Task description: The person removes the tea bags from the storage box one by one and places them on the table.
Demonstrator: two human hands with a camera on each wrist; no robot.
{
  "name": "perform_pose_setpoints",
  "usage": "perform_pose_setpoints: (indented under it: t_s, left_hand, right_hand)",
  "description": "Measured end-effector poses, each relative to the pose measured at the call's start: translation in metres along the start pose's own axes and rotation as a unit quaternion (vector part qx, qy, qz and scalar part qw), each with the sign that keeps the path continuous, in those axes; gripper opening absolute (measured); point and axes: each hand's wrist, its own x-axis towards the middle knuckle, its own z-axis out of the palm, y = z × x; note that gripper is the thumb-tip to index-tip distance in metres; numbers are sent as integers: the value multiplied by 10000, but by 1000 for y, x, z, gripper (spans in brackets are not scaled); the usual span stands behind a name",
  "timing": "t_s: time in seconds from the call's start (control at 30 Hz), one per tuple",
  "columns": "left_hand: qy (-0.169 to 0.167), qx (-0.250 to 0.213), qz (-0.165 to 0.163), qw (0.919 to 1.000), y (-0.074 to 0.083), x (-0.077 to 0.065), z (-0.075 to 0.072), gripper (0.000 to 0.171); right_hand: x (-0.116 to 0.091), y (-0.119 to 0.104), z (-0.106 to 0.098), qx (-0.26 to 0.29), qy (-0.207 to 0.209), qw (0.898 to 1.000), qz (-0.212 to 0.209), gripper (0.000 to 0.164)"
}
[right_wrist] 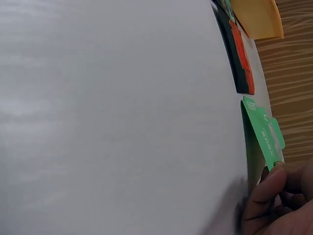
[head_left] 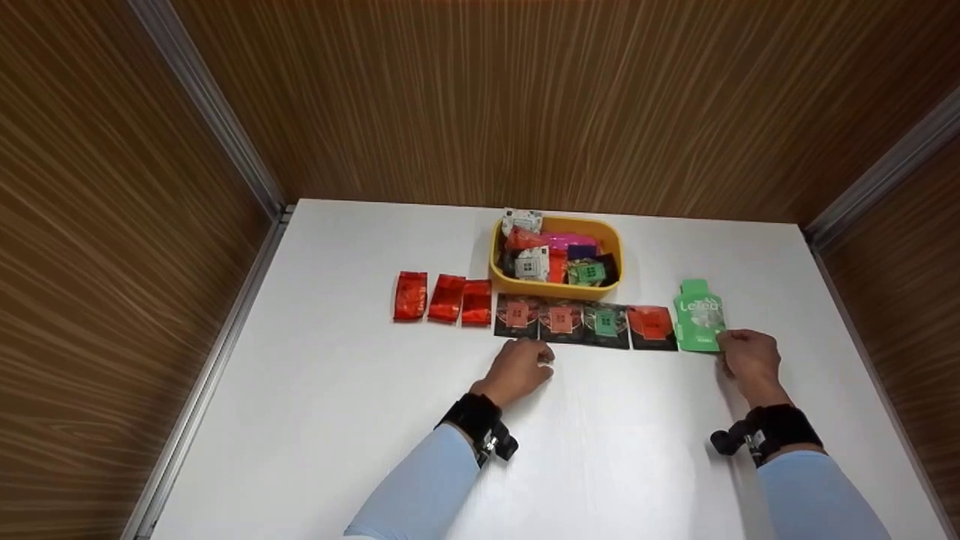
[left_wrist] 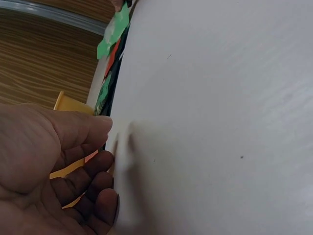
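The right hand [head_left: 750, 360] pinches the bottom right corner of a flat, shiny green packet with a tab on top [head_left: 700, 319]. The packet is just ahead of that hand and to its left, and its near edge looks tipped up a bit from the smooth white desk [head_left: 615, 442]. The pinch is small, so the packet might slip out. If that hand pushes left, the packet could bump or ride over the flat black square packet with an orange-red patch [head_left: 652, 328] just beside it.

The left hand [head_left: 519, 369] holds nothing. Its fingers bend loosely, with the thumb apart. Just ahead are three more flat black square packets [head_left: 561, 321]; I can't tell if it touches one. A small push forward could knock them crooked.

Ahead and left of the left hand are three small shiny red packets [head_left: 447, 299]. Farther ahead, a yellow plastic tub [head_left: 555, 289] holds more packets.
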Motion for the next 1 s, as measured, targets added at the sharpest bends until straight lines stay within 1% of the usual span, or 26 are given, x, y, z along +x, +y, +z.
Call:
perform_pose_setpoints:
  t_s: [0.13, 0.33, 0.5, 0.67, 0.87, 1.0]
  left_hand:
    - [9, -10, 29, 10000, -1, 0, 0, 17]
    - [4, 28, 15, 10000, -1, -1, 0, 17]
    - [13, 43, 13, 10000, -2, -2, 1, 17]
    - [54, 72, 43, 10000, -1, -2, 0, 17]
    - [59, 16, -45, 10000, -1, -2, 1, 16]
    - [54, 36, -78, 9999, -2, -1, 2, 16]
  right_hand:
    - [0, 1, 0, -412, -1, 9991, -71, 56]
    - [-2, -2, 2, -937, 269, 9949, -272, 51]
    - [-4, -4, 4, -1256, 459, 9901, -430, 48]
    - [-6, -4, 6, -1514, 664, 9843, -613, 43]
    - [-6, -4, 6, -1675, 641, 9825, -495, 44]
    - [-5, -3, 7, -1668, 650, 9826, -495, 42]
